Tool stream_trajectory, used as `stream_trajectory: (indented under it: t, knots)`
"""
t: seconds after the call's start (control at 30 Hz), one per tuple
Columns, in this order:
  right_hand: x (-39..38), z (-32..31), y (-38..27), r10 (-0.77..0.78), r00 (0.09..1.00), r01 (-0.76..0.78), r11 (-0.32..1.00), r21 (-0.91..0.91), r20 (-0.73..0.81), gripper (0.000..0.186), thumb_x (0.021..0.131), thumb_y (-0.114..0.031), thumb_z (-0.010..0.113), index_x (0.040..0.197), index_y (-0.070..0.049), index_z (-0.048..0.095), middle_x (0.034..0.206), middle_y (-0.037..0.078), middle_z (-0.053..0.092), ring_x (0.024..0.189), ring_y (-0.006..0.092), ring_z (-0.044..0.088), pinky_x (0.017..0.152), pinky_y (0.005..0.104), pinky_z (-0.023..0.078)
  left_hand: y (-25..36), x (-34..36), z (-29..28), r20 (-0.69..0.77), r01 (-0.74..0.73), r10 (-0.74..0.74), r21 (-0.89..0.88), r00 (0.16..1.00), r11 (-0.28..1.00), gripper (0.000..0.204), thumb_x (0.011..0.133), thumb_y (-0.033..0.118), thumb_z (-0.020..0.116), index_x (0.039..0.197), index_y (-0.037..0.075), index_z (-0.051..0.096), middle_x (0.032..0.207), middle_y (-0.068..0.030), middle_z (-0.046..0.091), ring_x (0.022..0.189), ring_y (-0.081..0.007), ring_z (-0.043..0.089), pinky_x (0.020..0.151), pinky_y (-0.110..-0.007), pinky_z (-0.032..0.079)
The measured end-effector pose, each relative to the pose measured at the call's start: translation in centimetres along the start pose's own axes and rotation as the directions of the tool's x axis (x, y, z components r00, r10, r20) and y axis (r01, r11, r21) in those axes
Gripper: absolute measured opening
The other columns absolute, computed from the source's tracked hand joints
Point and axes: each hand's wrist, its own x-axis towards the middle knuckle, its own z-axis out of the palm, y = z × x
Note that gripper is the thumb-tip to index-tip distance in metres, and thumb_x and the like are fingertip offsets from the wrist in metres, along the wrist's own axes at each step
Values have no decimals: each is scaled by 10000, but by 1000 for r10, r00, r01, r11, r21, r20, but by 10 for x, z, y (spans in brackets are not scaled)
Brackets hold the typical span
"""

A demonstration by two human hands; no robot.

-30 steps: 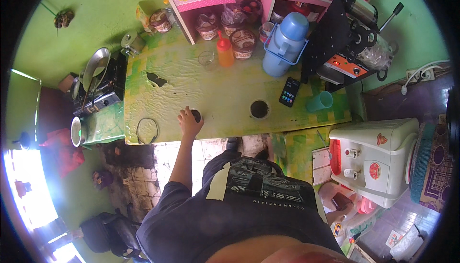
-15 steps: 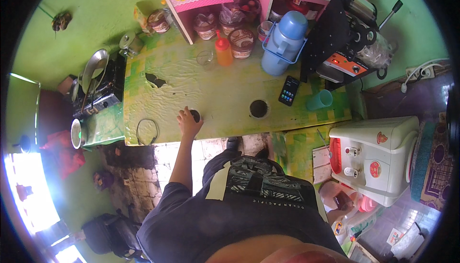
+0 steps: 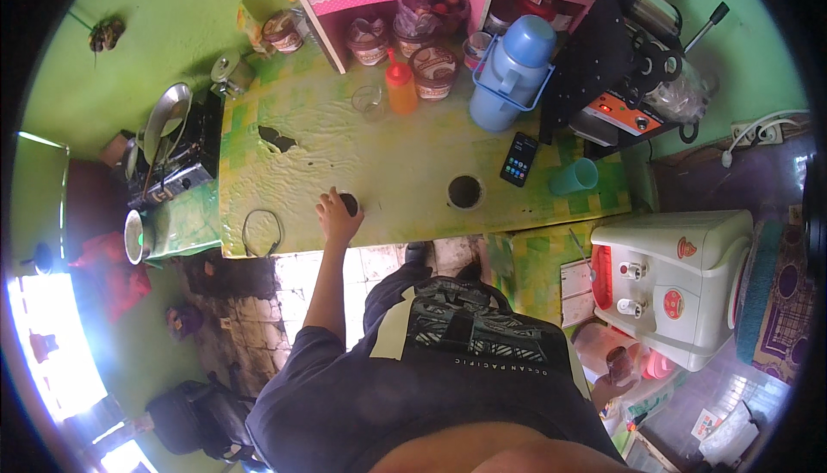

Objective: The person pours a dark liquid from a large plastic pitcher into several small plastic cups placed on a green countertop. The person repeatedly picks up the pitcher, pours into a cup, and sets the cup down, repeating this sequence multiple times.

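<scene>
On the table, my left hand (image 3: 338,219) is closed around a small glass (image 3: 350,203) with dark contents, near the front edge; my fingers cover part of it. To its right stands a second glass (image 3: 466,192) filled with something dark, untouched. Down at the lower right, my right hand (image 3: 608,389) is closed on a small brownish see-through object (image 3: 618,364), its kind unclear. This hand is beside a clear pinkish plastic container (image 3: 594,344), below the white water dispenser (image 3: 680,283).
The table (image 3: 388,154) also bears a phone (image 3: 519,160), a teal cup (image 3: 575,177), a blue thermos (image 3: 512,77), an orange squeeze bottle (image 3: 401,85), an empty glass (image 3: 367,102) and a thin cable loop (image 3: 261,233). A black stove (image 3: 189,167) stands left, a sealing machine (image 3: 616,107) right.
My right hand has lifted the brownish object slightly out and to the right beside the container. My left hand stays on the glass. The view has shifted a little.
</scene>
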Motion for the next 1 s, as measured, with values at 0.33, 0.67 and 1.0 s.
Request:
stream_trajectory:
  t: [0.33, 0.67, 1.0]
  knots:
    - [11, -7, -1, -10, 1000, 10, 1000, 5, 4, 513, 870, -324, 584, 1277, -29, 480, 1193, 94, 578, 1030, 196, 562, 813, 304, 490, 4, 2, -5, 27, 17, -18, 28, 999, 999, 804, 668, 290, 715, 1313, 41, 305, 1207, -194, 373, 1073, -389, 423, 833, -488, 459]
    - [16, -11, 4, -14, 999, 14, 1000, 5, 32, 523, 874, -322, 578, 1295, -34, 461, 1198, 89, 574, 1033, 191, 558, 804, 300, 490, 1, 1, -3, 0, -11, 11, 14, 1000, 1000, 790, 671, 287, 712, 1306, 38, 315, 1194, -207, 375, 1072, -404, 421, 849, -496, 449]
    - [66, -20, 48, -106, 543, -731, 429, 531, 833, 535, 878, -321, 573, 1313, -39, 442, 1203, 85, 570, 1036, 186, 553, 795, 297, 490, 1, -2, -3, -25, -20, 18, -85, 1000, 996, 810, 575, 249, 778, 1254, 60, 379, 1168, -200, 410, 1051, -397, 437, 842, -478, 460]
